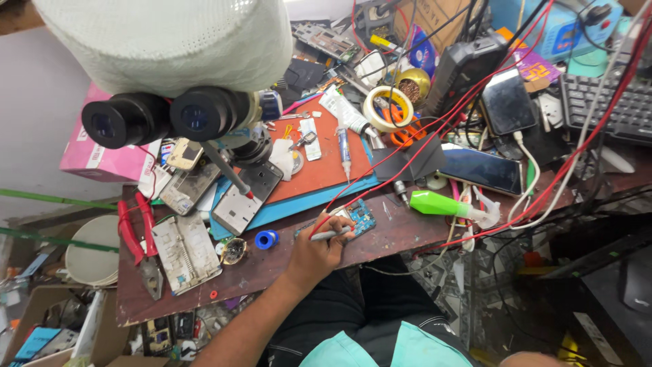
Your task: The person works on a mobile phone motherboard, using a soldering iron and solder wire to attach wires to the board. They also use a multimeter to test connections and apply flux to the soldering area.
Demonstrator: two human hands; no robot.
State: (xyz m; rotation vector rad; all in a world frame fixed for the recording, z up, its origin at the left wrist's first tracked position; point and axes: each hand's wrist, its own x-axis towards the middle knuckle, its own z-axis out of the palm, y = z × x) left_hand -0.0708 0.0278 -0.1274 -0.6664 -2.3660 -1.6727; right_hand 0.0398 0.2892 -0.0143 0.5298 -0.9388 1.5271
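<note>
Clearly, only one hand [319, 251] is in view, and which of the person's two it is cannot be told; its fingers [334, 239] are closed around a slim silver pen-like probe [331, 235] whose tip lies against a small blue-green circuit board [358, 217] flat on the scuffed brown wooden worktop [272, 268], just below the orange mat [319, 166]. Thin, stiff and very light, that board looks fragile and likely to slide, best held by its bare edges, clear of the tiny parts and the red wires [435, 129].
</note>
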